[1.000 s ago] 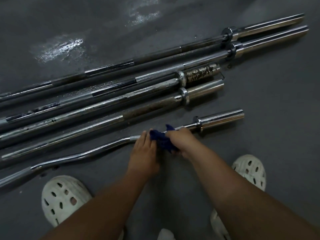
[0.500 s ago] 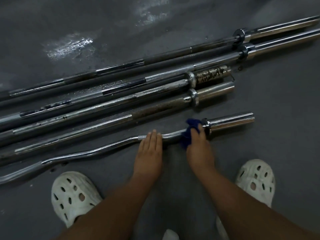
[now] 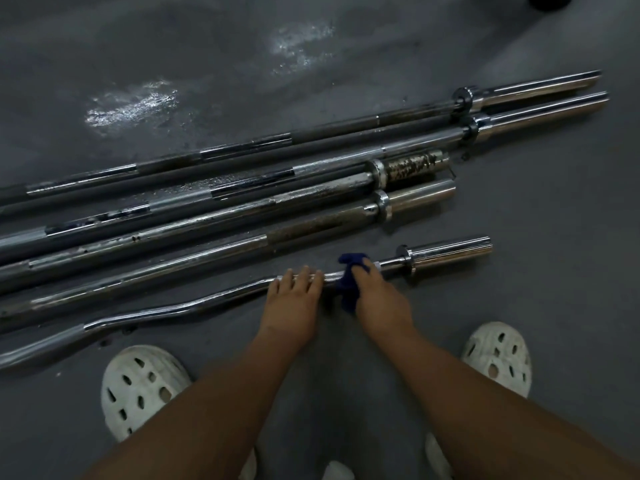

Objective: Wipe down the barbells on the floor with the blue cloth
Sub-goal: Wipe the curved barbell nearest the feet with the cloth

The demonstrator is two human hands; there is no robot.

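A curved chrome barbell point(image 3: 194, 304) lies nearest to me on the grey floor. Its sleeve point(image 3: 450, 252) points right. My right hand point(image 3: 375, 299) grips the blue cloth point(image 3: 348, 289), which is wrapped round the bar's shaft a little left of the collar. My left hand point(image 3: 294, 299) rests on the shaft just left of the cloth, fingers straight across the bar. Several straight barbells point(image 3: 242, 216) lie side by side beyond it; one has a rusty sleeve point(image 3: 412, 166).
My feet in white perforated clogs stand on the floor, one point(image 3: 138, 386) at the left and one point(image 3: 498, 355) at the right. Wet shiny patches point(image 3: 131, 105) mark the floor behind the bars. A dark object point(image 3: 550, 0) sits at the top right edge.
My right hand slid the cloth right along the shaft up to the collar, then back left a little. My left hand has stayed flat on the bar.
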